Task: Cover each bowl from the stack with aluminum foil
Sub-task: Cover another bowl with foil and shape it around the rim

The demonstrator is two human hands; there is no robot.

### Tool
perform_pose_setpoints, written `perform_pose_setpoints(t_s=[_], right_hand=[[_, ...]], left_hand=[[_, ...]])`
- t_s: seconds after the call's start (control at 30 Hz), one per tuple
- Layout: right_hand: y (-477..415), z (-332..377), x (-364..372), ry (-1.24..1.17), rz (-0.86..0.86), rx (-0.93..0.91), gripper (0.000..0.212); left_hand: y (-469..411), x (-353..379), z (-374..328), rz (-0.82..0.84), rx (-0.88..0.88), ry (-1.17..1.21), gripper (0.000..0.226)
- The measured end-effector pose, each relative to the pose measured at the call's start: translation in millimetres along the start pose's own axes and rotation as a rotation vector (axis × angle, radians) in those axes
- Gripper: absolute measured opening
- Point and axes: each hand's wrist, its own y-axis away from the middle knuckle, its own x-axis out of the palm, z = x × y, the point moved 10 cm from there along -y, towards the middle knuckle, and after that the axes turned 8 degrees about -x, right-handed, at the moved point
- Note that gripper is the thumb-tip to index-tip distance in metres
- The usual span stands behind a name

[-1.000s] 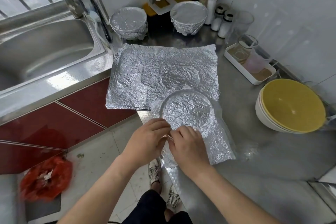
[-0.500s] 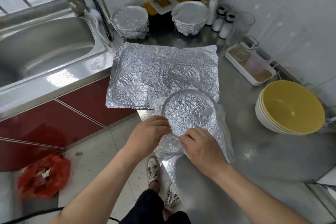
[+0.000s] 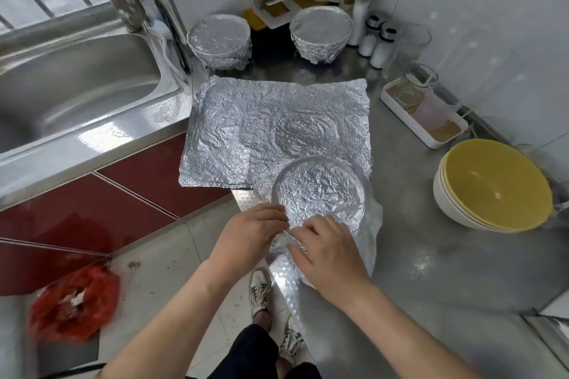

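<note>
I note foil-draped bowl (image 3: 320,191) at the counter (image 3: 437,261) near edge, overlapping spare foil sheets (image 3: 261,120), left hand (image 3: 249,237) gripping its near-left rim, right hand (image 3: 331,255) curled over its near side, yellow bowl stack (image 3: 492,184) well apart to the right

Silver crinkled foil (image 3: 277,123), yellow bowls (image 3: 495,181), red cabinet fronts (image 3: 92,212)
</note>
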Motion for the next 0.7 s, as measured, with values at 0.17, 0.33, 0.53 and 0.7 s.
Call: perform_pose_setpoints(t_s=[0.17,0.33,0.53,0.7], right_hand=[[5,-13,-11,-0.020,0.035,-0.059,0.014],[5,-8,-8,0.055,0.042,-0.141,0.008],[6,0,-2,0.119,0.002,-0.192,0.007],[4,4,2,0.125,-0.050,-0.164,0.012]], left_hand=[[-3,-5,9,-0.002,-0.036,-0.021,0.025],[3,2,-14,0.067,0.013,0.012,0.034],[6,3,-28,-0.042,0.109,-0.056,0.024],[7,3,-25,-0.087,0.154,-0.090,0.019]])
